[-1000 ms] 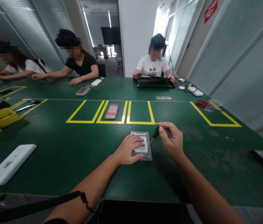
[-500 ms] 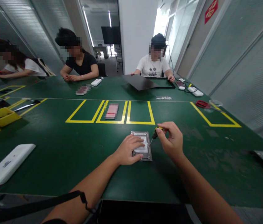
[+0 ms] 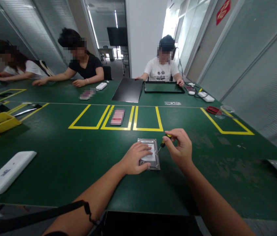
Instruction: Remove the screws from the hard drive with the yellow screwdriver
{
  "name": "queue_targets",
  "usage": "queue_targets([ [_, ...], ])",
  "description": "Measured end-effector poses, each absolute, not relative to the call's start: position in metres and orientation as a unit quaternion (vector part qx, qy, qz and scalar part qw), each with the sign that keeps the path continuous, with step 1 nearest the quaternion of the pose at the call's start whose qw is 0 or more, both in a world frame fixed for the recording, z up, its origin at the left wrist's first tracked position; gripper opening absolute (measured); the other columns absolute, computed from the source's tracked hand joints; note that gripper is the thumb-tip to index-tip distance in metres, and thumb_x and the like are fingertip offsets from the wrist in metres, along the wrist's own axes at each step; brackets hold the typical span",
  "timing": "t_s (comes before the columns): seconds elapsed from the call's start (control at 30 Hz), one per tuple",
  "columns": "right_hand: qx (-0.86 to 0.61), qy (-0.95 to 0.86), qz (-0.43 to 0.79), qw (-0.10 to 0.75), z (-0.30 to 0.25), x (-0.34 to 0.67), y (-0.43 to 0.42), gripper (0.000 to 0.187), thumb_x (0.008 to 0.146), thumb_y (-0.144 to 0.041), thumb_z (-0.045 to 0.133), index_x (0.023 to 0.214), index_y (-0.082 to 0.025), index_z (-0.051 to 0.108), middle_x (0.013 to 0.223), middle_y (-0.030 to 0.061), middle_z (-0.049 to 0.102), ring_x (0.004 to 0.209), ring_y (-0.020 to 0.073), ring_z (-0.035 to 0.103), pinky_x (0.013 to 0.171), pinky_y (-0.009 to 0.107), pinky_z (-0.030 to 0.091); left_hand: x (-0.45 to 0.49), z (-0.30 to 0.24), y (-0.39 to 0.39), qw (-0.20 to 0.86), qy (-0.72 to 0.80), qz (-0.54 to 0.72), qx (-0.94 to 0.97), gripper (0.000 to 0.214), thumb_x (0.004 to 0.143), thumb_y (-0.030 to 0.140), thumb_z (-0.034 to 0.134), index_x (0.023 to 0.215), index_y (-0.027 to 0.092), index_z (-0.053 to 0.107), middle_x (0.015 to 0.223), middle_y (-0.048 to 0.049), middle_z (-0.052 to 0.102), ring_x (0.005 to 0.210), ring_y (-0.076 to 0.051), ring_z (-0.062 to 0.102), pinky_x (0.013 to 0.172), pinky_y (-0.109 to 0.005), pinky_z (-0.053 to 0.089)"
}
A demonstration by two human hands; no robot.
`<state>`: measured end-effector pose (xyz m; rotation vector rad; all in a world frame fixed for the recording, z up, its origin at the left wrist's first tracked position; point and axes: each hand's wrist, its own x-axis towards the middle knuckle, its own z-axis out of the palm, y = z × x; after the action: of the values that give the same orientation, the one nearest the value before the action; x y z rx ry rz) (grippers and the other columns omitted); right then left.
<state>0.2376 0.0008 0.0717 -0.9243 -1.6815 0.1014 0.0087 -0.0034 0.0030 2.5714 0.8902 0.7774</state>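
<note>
The left hand (image 3: pixel 134 158) lies flat on top of the hard drive (image 3: pixel 147 143), fingers stretched loosely over its label and thumb at the near edge, pressing it down rather than closing round it. The drive sits on the green table (image 3: pixel 67 154), straight in front of the person and just on the near side of the yellow tape boxes (image 3: pixel 147 118). The right hand (image 3: pixel 181 149) is just beside the drive on its right. Its thumb and fingertips are pinched tight on the handle of a small screwdriver (image 3: pixel 162 143), which tilts down and left so that its tip meets the drive's right edge. Both hands and the drive are where they were half a second ago; only the right-hand fingers have shifted slightly on the handle.

The clear change is across the table. The black panel (image 3: pixel 128 90), which the person in the white shirt was holding up at a tilt half a second ago, now lies flat on the table, just left of the dark frame (image 3: pixel 163 87) it covered a second ago. The person in the black shirt has stretched one arm out to the side again. A white device (image 3: pixel 6 172) lies at the near left, as before.
</note>
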Motion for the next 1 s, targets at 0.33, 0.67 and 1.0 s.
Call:
queue_targets([
  [0.33,-0.409,-0.702,0.085,0.577,0.063,0.24,0.001,0.02,0.093,-0.019,0.058,0.111,-0.022,0.065,0.105,0.0049,0.068,0.081,0.0157,0.059,0.07,0.032,0.048,0.009,0.002,-0.003,0.156,0.304,0.276,0.898,0.046,0.084,0.042,0.065,0.124,0.021,0.063,0.135,-0.0107,0.062,0.131,-0.031,0.052,0.116,-0.053,0.031],
  [0.67,-0.401,-0.71,0.039,0.578,0.071,0.236,0.001,0.014,0.087,-0.021,0.07,0.1,-0.02,0.064,0.089,0.0017,0.059,0.074,0.0129,0.053,0.063,0.028,0.044,0.009,0.004,-0.004,0.157,0.307,0.277,0.897,0.046,0.084,0.043,0.064,0.125,0.021,0.064,0.135,-0.0115,0.062,0.131,-0.032,0.052,0.115,-0.055,0.031],
  [1.0,-0.402,-0.717,0.042,0.568,0.071,0.237,0.001,0.014,0.09,-0.02,0.062,0.104,-0.021,0.065,0.093,0.004,0.064,0.079,0.0158,0.058,0.064,0.03,0.046,0.009,0.004,-0.004,0.157,0.307,0.274,0.898,0.046,0.084,0.043,0.064,0.125,0.022,0.063,0.135,-0.0113,0.062,0.13,-0.032,0.052,0.115,-0.055,0.03],
])
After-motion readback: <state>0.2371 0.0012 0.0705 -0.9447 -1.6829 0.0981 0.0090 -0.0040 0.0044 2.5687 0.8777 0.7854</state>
